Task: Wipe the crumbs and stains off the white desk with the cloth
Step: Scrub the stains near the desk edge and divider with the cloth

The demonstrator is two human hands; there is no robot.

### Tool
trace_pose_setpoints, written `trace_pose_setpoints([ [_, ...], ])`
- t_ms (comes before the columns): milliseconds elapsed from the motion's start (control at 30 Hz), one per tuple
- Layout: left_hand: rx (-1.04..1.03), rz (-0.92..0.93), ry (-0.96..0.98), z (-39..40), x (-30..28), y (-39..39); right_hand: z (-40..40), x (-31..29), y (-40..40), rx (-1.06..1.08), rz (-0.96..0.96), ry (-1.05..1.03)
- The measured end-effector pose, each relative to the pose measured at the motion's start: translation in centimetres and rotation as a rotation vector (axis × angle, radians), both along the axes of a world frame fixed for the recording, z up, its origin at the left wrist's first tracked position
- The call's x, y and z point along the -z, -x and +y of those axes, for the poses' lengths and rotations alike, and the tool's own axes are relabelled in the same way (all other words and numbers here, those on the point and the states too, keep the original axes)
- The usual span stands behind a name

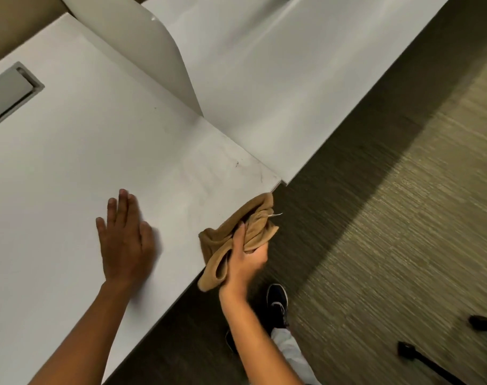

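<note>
The white desk (pixel 70 151) fills the left and middle of the head view. Faint smears and small dark marks (pixel 236 164) lie near its right front corner. My left hand (pixel 125 240) rests flat on the desk top, fingers apart, holding nothing. My right hand (pixel 243 259) grips a bunched tan cloth (pixel 256 220) at the desk's front edge, partly over the floor. A fold of the cloth hangs below my right hand.
A white divider panel (pixel 142 43) stands on edge between this desk and a neighbouring white desk (pixel 264 79). A grey cable hatch (pixel 9 93) is set into the desk at far left. Carpet, my dark shoe (pixel 277 301) and black chair legs (pixel 431 362) lie below right.
</note>
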State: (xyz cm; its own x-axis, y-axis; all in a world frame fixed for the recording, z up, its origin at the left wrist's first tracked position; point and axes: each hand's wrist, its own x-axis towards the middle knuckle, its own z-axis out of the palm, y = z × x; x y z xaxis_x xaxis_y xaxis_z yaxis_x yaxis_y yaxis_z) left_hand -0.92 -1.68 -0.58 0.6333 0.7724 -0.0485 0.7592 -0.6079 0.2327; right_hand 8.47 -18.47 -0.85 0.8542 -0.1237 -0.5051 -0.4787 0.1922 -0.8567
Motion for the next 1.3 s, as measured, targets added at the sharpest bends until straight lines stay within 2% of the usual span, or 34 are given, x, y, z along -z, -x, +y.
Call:
trace_pose_setpoints([
  [100,0.006,-0.001,0.001,0.1,0.0,0.0,0.0,-0.2,2.6,-0.092,-0.047,0.016],
  [400,-0.003,-0.017,0.023,-0.1,-0.2,-0.1,-0.8,0.7,0.6,-0.218,-0.224,0.131],
  [600,-0.004,-0.040,0.034,-0.1,-0.3,-0.1,-0.6,0.5,-1.5,-0.141,-0.304,0.245],
  [733,-0.005,-0.058,0.029,-0.2,-0.3,-0.1,0.1,0.1,-6.6,-0.016,-0.293,0.294],
  [867,-0.004,-0.050,0.021,0.0,-0.2,0.0,-0.2,-0.3,-10.6,-0.035,-0.323,0.400],
  [933,-0.001,-0.054,0.013,0.0,-0.2,-0.1,-0.6,-0.6,-13.4,-0.134,-0.319,0.448],
  [1133,0.007,-0.034,0.013,-0.1,-0.4,-0.1,-2.4,-2.1,-19.7,-0.794,-0.351,0.516],
  [1300,0.009,-0.025,0.022,-0.2,-0.7,-0.2,-1.7,-3.4,-21.6,-1.072,-0.448,0.606],
])
